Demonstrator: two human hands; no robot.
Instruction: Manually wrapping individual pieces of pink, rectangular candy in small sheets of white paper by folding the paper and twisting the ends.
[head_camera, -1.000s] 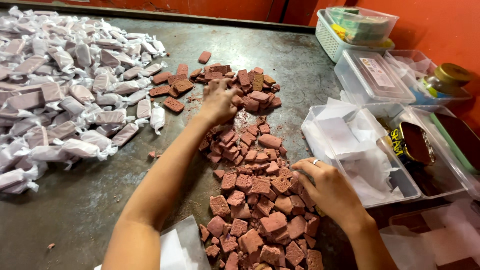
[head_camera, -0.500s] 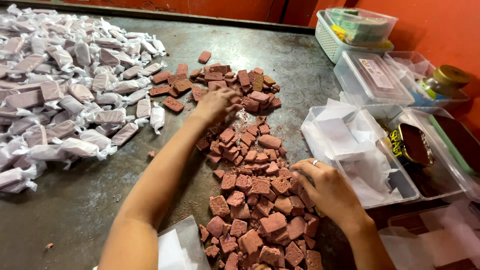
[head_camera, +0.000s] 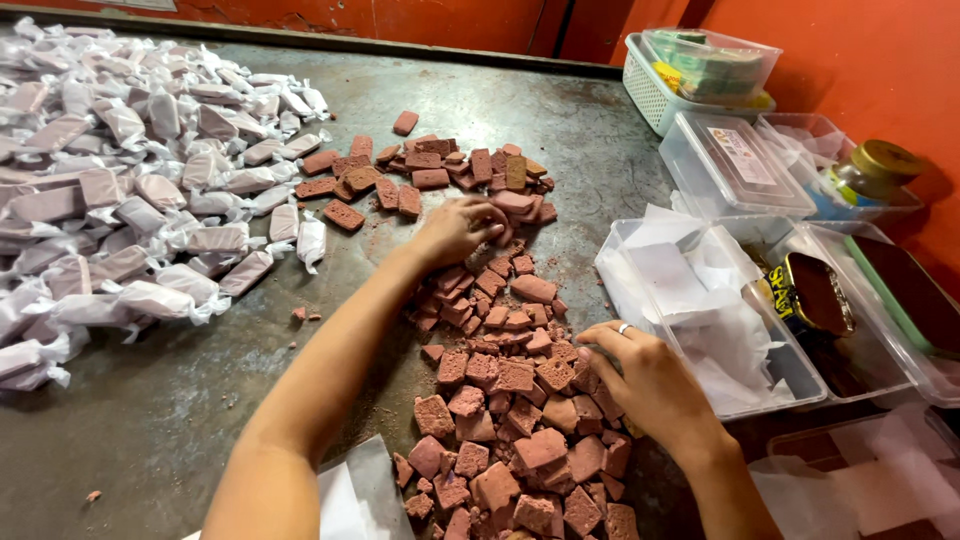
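Left hand (head_camera: 455, 232) at frame centre, fingers curled onto reddish-brown candy blocks (head_camera: 500, 400), grip unclear. Right hand (head_camera: 645, 380) lower right, fingers bent, resting on pile edge, nothing visibly held. Blocks strewn down centre of metal table (head_camera: 150, 420); likely light, crumbly; pinch by flat sides. Wrapped candies (head_camera: 120, 220) upper left.

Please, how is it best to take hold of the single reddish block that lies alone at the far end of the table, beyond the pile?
Take the lone block by its two long edges, coming from straight above. It lies flat on the metal table, apart from the pile, so its sides are probably free for a pinch grip.
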